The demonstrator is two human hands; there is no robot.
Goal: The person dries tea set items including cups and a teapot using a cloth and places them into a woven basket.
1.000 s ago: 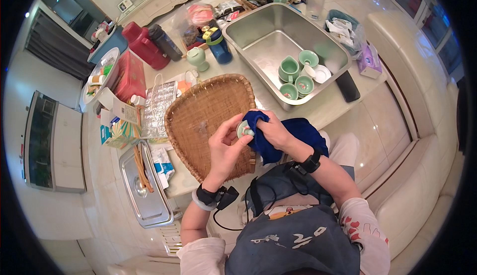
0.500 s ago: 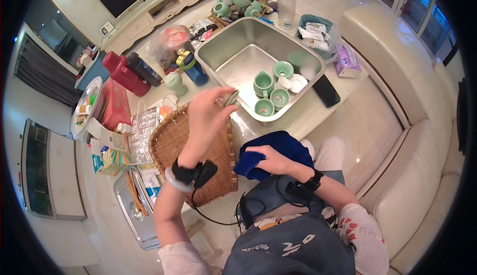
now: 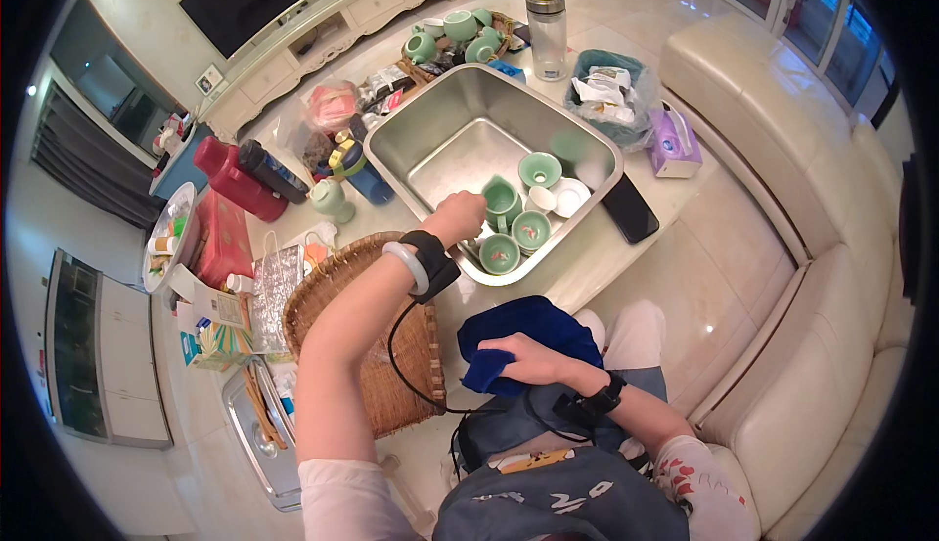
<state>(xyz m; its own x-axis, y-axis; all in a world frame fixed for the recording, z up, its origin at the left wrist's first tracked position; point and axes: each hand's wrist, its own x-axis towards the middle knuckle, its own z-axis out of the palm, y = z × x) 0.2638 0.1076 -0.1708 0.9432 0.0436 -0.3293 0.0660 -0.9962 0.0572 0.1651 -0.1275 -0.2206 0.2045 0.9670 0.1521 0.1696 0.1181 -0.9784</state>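
Note:
My left hand (image 3: 458,218) reaches over the near rim of a steel basin (image 3: 597,145), its fingers closed on a pale green cup (image 3: 501,199). Several more green cups (image 3: 533,228) and a white lid (image 3: 570,196) lie in the basin's near corner. Low over my lap, my right hand (image 3: 523,357) grips a bunched dark blue cloth (image 3: 523,321). A round woven basket tray (image 3: 337,311) lies under my left forearm.
A black phone (image 3: 629,206) lies beside the basin. Behind it stand a steel-capped glass bottle (image 3: 547,21), green teapots (image 3: 460,30) and a bag of wrappers (image 3: 606,96). To the left are a red flask (image 3: 230,179), boxes and a metal tray (image 3: 256,428). A cream sofa (image 3: 831,277) runs along the right.
My left hand carried a small green cup away from the blue cloth, over the basket, to the basin. My right hand stayed low with the cloth.

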